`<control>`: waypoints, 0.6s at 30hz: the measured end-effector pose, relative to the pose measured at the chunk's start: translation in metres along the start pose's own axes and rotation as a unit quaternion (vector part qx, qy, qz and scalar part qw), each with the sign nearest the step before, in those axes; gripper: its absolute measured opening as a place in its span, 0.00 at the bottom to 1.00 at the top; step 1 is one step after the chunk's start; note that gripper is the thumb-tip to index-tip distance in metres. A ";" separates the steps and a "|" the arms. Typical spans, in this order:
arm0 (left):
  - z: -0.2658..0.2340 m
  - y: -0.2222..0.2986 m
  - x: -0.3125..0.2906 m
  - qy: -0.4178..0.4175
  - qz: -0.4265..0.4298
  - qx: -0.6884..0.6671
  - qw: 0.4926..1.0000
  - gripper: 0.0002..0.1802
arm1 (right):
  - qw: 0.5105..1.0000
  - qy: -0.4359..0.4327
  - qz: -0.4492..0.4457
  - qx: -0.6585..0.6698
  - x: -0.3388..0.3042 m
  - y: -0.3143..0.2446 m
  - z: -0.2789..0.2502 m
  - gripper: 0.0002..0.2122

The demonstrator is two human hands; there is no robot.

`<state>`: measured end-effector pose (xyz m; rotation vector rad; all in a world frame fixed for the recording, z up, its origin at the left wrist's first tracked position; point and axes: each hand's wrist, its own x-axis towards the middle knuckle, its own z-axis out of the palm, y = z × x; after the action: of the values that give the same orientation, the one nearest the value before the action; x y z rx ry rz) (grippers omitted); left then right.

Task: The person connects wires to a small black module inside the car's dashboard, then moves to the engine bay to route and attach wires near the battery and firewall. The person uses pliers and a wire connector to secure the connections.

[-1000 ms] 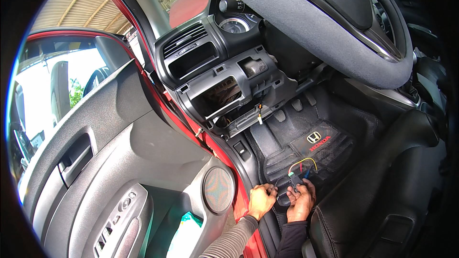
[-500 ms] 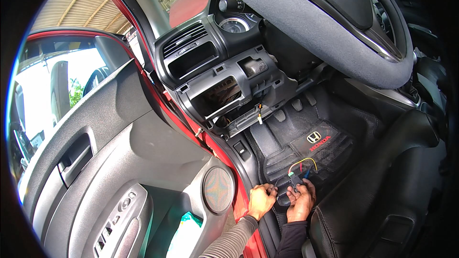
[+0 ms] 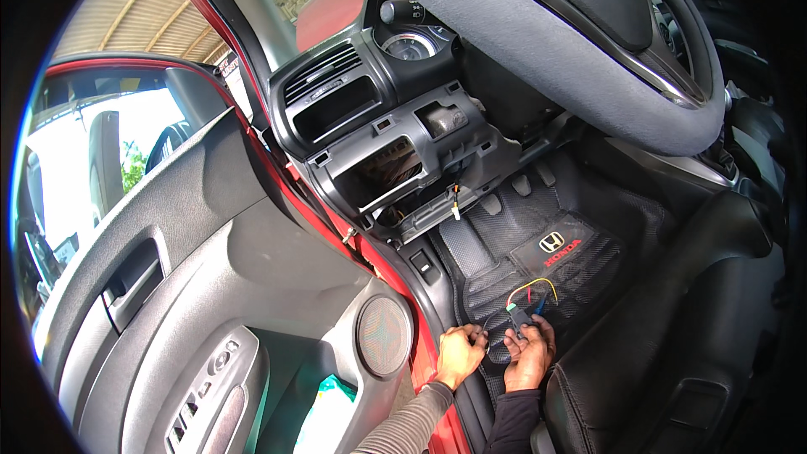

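Note:
In my right hand point(image 3: 530, 357), closed fingers hold a small dark box-shaped module point(image 3: 519, 317) with a green end. From that end a yellow wire point(image 3: 538, 281) arches over, with a short red wire point(image 3: 529, 293) beneath it. A blue piece point(image 3: 540, 306) shows beside the module, partly hidden by my fingers. My left hand point(image 3: 459, 356) is closed just to the left, its fingertips pinched together on a thin dark wire that curves toward the module. Both hands are over the near edge of the black floor mat point(image 3: 487, 290).
The lower dashboard point(image 3: 445, 151) has open cavities, and a connector with wires point(image 3: 456, 204) hangs below it. The steering wheel point(image 3: 538, 50) spans the upper right. At left stands the open car door point(image 3: 277, 261); the black seat point(image 3: 656, 345) is at right. Pedals point(image 3: 521, 185) sit beyond the mat.

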<state>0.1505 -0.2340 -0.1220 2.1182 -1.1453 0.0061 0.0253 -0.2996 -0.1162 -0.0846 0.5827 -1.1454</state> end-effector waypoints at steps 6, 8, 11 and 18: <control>0.000 0.000 -0.001 -0.002 0.002 0.004 1.000 0.13 | 1.000 0.001 -0.001 0.002 0.000 0.001 -0.001 0.14; 0.000 0.001 -0.001 -0.001 0.013 0.009 1.000 0.12 | 1.000 -0.002 0.000 0.004 0.000 0.001 -0.001 0.14; 0.000 0.001 -0.001 0.000 0.016 0.007 1.000 0.12 | 1.000 -0.005 0.002 0.006 0.000 0.000 -0.001 0.14; -0.001 0.002 -0.001 0.001 0.015 0.008 1.000 0.11 | 1.000 -0.004 0.001 0.002 0.002 0.002 -0.003 0.14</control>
<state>0.1485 -0.2333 -0.1199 2.1146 -1.1794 0.0309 0.0262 -0.3000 -0.1203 -0.0847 0.5729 -1.1434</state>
